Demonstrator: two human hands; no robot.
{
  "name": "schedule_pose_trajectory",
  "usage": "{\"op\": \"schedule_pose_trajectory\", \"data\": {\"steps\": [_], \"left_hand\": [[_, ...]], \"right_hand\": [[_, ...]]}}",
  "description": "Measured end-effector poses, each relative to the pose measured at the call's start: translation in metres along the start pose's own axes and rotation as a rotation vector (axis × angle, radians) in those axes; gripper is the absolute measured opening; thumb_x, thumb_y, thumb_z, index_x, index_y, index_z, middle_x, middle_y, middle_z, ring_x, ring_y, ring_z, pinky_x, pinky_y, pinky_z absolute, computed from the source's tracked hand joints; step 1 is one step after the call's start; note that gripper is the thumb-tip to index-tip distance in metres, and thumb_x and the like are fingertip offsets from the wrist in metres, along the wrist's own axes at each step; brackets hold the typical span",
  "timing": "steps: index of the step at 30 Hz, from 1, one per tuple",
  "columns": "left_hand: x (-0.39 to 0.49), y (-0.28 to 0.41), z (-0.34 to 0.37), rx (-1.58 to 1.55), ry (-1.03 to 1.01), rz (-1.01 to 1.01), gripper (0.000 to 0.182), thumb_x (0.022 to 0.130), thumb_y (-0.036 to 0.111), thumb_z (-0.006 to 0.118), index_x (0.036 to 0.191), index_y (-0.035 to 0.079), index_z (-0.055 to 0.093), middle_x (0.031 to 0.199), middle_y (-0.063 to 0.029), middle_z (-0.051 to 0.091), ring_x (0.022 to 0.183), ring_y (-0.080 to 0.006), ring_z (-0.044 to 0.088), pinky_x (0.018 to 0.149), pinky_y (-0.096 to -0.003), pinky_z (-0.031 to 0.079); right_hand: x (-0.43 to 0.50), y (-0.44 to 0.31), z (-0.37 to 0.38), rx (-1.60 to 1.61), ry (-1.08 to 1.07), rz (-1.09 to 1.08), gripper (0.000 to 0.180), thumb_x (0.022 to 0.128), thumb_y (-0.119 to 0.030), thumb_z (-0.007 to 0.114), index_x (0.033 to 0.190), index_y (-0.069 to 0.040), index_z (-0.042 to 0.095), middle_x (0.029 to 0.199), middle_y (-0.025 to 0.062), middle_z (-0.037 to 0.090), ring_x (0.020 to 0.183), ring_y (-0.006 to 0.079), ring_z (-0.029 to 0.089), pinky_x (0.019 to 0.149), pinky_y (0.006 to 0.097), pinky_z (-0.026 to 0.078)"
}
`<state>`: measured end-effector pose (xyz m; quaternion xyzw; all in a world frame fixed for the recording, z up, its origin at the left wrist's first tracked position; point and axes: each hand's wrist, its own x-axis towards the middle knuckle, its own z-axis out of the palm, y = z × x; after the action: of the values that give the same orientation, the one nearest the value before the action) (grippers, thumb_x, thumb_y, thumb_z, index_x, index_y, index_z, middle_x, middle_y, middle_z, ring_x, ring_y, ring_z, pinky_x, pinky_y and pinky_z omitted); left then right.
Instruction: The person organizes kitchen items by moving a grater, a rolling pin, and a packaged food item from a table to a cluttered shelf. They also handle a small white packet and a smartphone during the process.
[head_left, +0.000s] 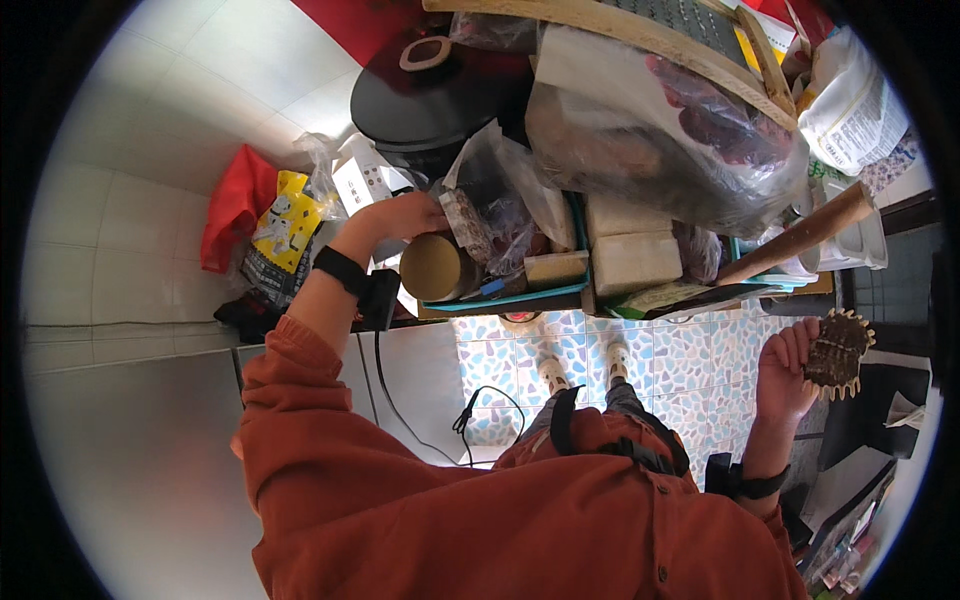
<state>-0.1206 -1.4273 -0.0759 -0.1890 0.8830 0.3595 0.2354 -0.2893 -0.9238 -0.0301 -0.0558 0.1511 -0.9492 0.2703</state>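
My left hand (409, 215) reaches among the goods on a crowded shelf, its fingertips beside a clear plastic bag (499, 217) and just behind a round gold-coloured lid (430, 268). Whether the fingers grip anything is hidden. A white box with writing (358, 184) stands behind the wrist. Away from the shelf, at the far right, my right hand (787, 360) holds a dark brown round object with pale spikes along its rim (840, 355); its exact kind is unclear.
A black lidded pot (442, 97), a large filled plastic bag (637, 127) and a wooden-framed grater (675, 26) crowd the back. A wooden rod (802, 232) slants over the right side. Yellow and red bags (289, 217) lie at left. A black cable (397, 412) hangs below my left wrist.
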Motion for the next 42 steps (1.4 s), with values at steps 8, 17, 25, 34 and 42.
{"op": "schedule_pose_trajectory", "data": {"steps": [8,17,25,34,42], "left_hand": [[0.021,-0.016,-0.005,0.108,-0.165,-0.031,0.031,0.079,0.029,0.064,0.099,0.004,0.066,0.086,-0.0099,0.064,0.077,-0.0216,0.062,0.068,-0.0316,0.051],[0.047,-0.060,0.020,0.513,0.210,-0.047,0.068,0.051,0.019,0.081,0.112,0.002,0.058,0.095,-0.0219,0.064,0.092,-0.0344,0.062,0.081,-0.0399,0.049],[-0.012,-0.031,-0.009,0.300,0.193,0.227,0.016,0.076,0.015,0.057,0.073,0.002,0.065,0.065,-0.0142,0.060,0.061,-0.0304,0.059,0.057,-0.0385,0.045],[-0.128,0.164,0.026,-0.280,0.611,-0.016,0.016,0.086,0.012,0.057,0.089,0.000,0.066,0.073,-0.0038,0.064,0.064,-0.0107,0.060,0.058,-0.0224,0.045],[-0.101,0.259,0.126,-0.591,0.150,0.413,0.042,0.081,0.014,0.067,0.119,0.005,0.053,0.096,-0.0094,0.064,0.066,-0.0128,0.062,0.055,-0.0230,0.048]], "right_hand": [[-0.006,-0.014,-0.002,-0.019,0.003,-0.035,0.014,0.090,-0.014,0.052,0.089,-0.005,0.042,0.064,-0.0002,0.036,0.054,0.0088,0.035,0.055,0.0225,0.032],[-0.009,-0.021,0.005,-0.069,0.082,-0.126,0.010,0.090,-0.012,0.047,0.087,-0.005,0.041,0.064,-0.0003,0.034,0.053,0.0091,0.034,0.054,0.0229,0.031],[0.007,-0.006,0.003,-0.299,0.203,-0.129,0.017,0.092,-0.025,0.048,0.093,-0.008,0.050,0.065,-0.0033,0.036,0.054,0.0076,0.032,0.051,0.0221,0.028],[0.020,0.007,0.027,-0.771,0.404,-0.258,0.011,0.095,-0.017,0.050,0.088,-0.010,0.054,0.082,-0.0051,0.055,0.072,0.0024,0.048,0.067,0.0191,0.040],[-0.006,0.024,0.033,-1.317,0.057,-0.304,0.010,0.091,-0.008,0.054,0.084,-0.003,0.056,0.076,-0.0036,0.054,0.069,0.0034,0.046,0.064,0.0192,0.038]]}}
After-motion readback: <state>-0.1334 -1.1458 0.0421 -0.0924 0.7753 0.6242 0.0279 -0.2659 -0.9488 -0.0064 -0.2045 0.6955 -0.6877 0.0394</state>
